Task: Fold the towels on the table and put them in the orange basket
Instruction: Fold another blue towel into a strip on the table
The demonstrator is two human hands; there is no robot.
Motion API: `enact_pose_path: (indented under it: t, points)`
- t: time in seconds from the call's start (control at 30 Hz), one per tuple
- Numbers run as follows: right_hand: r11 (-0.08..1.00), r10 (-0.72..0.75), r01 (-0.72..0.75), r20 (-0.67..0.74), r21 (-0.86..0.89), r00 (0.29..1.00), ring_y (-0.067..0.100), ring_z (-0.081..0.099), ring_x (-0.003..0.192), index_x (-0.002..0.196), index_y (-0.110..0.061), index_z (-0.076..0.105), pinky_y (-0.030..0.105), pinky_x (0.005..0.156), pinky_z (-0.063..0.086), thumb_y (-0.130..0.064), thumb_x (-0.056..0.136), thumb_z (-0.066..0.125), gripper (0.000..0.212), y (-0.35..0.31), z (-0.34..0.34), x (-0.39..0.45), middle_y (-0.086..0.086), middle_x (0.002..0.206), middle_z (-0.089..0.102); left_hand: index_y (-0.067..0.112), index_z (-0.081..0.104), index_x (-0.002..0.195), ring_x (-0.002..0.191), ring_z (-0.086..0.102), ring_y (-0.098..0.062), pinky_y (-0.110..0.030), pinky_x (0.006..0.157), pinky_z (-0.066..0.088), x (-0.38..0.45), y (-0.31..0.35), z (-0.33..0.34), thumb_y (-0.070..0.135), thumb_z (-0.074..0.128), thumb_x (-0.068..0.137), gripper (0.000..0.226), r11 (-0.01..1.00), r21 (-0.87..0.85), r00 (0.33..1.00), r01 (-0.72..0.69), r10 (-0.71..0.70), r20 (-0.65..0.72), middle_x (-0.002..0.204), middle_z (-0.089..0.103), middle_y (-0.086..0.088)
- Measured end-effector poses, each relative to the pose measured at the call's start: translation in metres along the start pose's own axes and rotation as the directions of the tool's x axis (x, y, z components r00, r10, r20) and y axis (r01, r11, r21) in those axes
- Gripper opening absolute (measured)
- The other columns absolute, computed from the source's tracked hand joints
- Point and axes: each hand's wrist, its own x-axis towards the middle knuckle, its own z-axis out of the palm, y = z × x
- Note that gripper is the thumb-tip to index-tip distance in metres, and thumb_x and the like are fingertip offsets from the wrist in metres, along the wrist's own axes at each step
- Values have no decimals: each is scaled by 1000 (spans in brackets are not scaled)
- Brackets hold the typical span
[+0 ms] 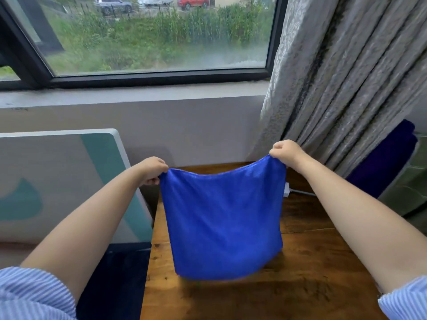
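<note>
Head view: a blue towel [221,218] is held up by its two top corners above a wooden table [307,262], and it hangs down flat as a rough square with its top edge sagging slightly between the grips. The left corner is pinched by the left hand [151,170], whose fingers are curled round the cloth, and the right corner is gripped in the same way by the right hand [285,153], which is raised a little higher and farther than the left. The lower edge of the towel is seen close above the near part of the table; whether it touches the wood cannot be told. Both forearms are bare, and blue-and-white striped sleeves [34,294] are seen at the near corners. A small white object with a cable [300,192] is partly hidden behind the right edge of the towel, on the far part of the table. At the far right, dark blue cloth [383,162] is draped beside a grey curtain [342,84]. To the left of the table a white and teal panel [69,181] is stood against the wall, and a window [157,33] is seen beyond it.
</note>
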Motion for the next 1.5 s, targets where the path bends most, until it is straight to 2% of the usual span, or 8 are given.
enact_pose_path:
  t: [0.1, 0.17, 0.27, 0.5, 0.73, 0.9, 1.1, 1.5]
  points:
    - [995, 4, -20, -156, -100, 988, 24, 43, 71, 59, -8, 46, 28, 57, 29, -5, 86, 47, 27, -8, 19, 50, 7, 63, 45, 4, 56, 95, 70, 63, -33, -33, 62, 50, 38, -8, -16, -3, 37, 89, 22, 999, -47, 942, 20, -35, -333, 85, 62, -19]
    - [992, -16, -13, -222, -128, 975, 28, 50, 82, 81, 0, 60, 25, 67, 32, -3, 85, 47, 13, -11, 20, 51, 15, 80, 57, 5, 56, 95, 80, 64, -33, -36, 74, 49, 41, -11, -19, -1, 35, 91, 22, 997, -64, 900, -50, 18, -435, 101, 64, -24]
    - [988, -116, 81, -281, -131, 953, 33, 57, 93, 96, 4, 63, 25, 71, 33, -3, 86, 49, 18, -10, 13, 50, 21, 95, 64, 0, 58, 102, 95, 63, -36, -39, 87, 48, 44, -9, -20, 1, 35, 92, 24, 984, -63, 831, -165, 104, -546, 108, 63, -24]
    - [985, -170, 164, -202, -46, 965, 19, 52, 78, 88, 1, 66, 21, 67, 37, 0, 83, 56, 11, 6, 8, 20, 8, 79, 59, -4, 59, 104, 89, 56, -32, -26, 75, 35, 15, -31, -12, 1, 41, 93, 22, 970, 37, 774, -241, 215, -595, 98, 64, -22]
    - [969, -143, 164, 122, -184, 982, 8, 51, 63, 74, -10, 61, 6, 53, 36, 5, 79, 60, 15, 47, 25, -47, 8, 67, 57, 2, 62, 91, 77, 58, -24, -28, 71, 39, -39, -101, 23, -3, 46, 88, 17, 972, 112, 902, -207, 234, -363, 75, 58, -12]
    - [891, -13, 205, 428, -405, 904, 16, 53, 79, 76, -12, 62, 20, 62, 37, 1, 78, 60, 14, 88, 60, -102, 7, 77, 58, 17, 50, 70, 54, 51, -12, -17, 54, 37, -71, -151, 62, -3, 45, 87, 27, 953, 272, 990, -137, 126, 59, 56, 54, 0]
    - [819, 233, 190, 616, -542, 753, 7, 49, 64, 57, -25, 46, 8, 50, 33, -3, 78, 54, 32, 139, 114, -158, -10, 63, 52, 11, 52, 80, 62, 52, -7, -17, 56, 41, -96, -206, 121, 2, 45, 91, 16, 915, 402, 872, 14, -209, 444, 70, 51, 2]
    - [732, 376, 250, 681, -634, 629, 18, 51, 83, 67, -19, 48, 21, 64, 35, -3, 80, 49, 20, 202, 166, -218, 5, 87, 59, 15, 59, 85, 88, 45, -14, -27, 77, 42, -121, -284, 187, 9, 49, 88, 13, 797, 567, 838, -210, -152, 525, 89, 50, 3]
